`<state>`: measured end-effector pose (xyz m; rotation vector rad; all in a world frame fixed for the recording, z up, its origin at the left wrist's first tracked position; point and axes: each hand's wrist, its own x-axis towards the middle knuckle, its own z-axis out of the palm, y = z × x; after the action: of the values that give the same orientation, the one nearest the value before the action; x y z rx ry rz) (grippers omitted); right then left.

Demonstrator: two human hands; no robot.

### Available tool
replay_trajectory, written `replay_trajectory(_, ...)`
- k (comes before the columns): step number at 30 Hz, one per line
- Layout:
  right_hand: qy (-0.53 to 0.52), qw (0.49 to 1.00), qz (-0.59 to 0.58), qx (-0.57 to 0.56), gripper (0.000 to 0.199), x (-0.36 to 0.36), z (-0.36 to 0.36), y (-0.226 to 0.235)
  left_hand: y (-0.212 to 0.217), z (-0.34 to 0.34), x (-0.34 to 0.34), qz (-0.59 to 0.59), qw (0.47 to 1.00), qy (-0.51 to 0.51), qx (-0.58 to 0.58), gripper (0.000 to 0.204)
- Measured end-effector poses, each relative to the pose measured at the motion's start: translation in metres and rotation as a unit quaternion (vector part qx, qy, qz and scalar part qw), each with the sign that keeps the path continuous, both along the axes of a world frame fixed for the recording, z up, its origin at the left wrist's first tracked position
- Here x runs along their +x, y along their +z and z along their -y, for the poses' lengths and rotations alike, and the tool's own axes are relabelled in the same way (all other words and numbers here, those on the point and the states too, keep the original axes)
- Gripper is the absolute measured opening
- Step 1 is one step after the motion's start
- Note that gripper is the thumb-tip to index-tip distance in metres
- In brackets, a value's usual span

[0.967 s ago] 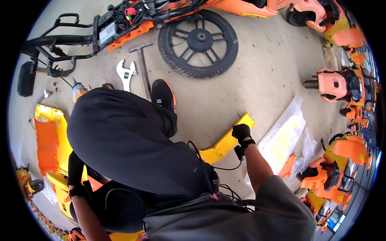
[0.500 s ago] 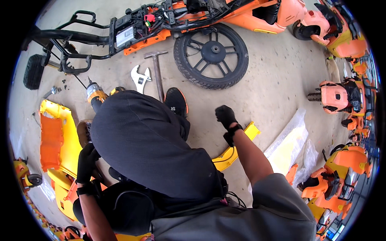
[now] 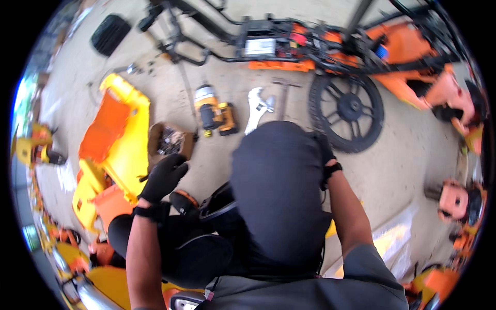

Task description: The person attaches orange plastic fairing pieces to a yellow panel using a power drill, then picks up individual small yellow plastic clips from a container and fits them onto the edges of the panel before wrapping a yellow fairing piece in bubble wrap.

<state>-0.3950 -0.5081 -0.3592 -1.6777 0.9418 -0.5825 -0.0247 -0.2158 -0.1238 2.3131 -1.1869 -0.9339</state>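
My left hand [image 3: 164, 180], in a black glove, hovers just in front of a small cardboard box [image 3: 186, 146] of loose metal parts [image 3: 169, 141]. Its fingers are loosely bent and apart, and nothing shows in them. In a matching glove, my right hand [image 3: 325, 151] is at the right side of my raised knee, close to the wheel [image 3: 352, 107]; the knee hides most of its fingers. Past the knee lie an adjustable wrench [image 3: 257, 108] and a hammer [image 3: 282, 99]. A yellow-and-black power drill [image 3: 209, 109] rests between the box and the wrench.
A stripped scooter frame [image 3: 258, 47] with exposed wiring stretches across the far side. Yellow and orange body panels [image 3: 135, 137] lie on the left, with a black tire [image 3: 110, 34] beyond. Plastic wrapping [image 3: 398, 230] is at the right, where more orange scooters [image 3: 454, 199] stand.
My view has swung left. My left hand has risen from beside my leg to the box's near side. My right hand, a fist held out over the floor before, has come in against my knee.
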Motion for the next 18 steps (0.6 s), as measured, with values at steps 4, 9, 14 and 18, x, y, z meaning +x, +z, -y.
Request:
replay_trajectory(4,0.102,0.989,-0.016,-0.11,0.014,0.056,0.029,0.031,-0.006,0.002,-0.002,0.008,1.0,0.014,-0.014,0.027)
replay_trajectory(9,0.184,0.964,-0.043,0.185,0.016,0.146,0.059,0.151,-0.022,-0.002,-0.003,0.01,0.999,0.007,0.035,0.032)
replay_trajectory(14,0.484,0.875,-0.007,0.023,0.022,0.258,0.036,0.27,-0.03,0.001,-0.012,0.004,0.996,-0.008,0.088,0.036)
replay_trajectory(18,0.566,0.822,0.036,0.042,0.044,0.316,-0.006,0.296,-0.026,0.005,-0.012,0.027,0.996,-0.021,0.082,0.034)
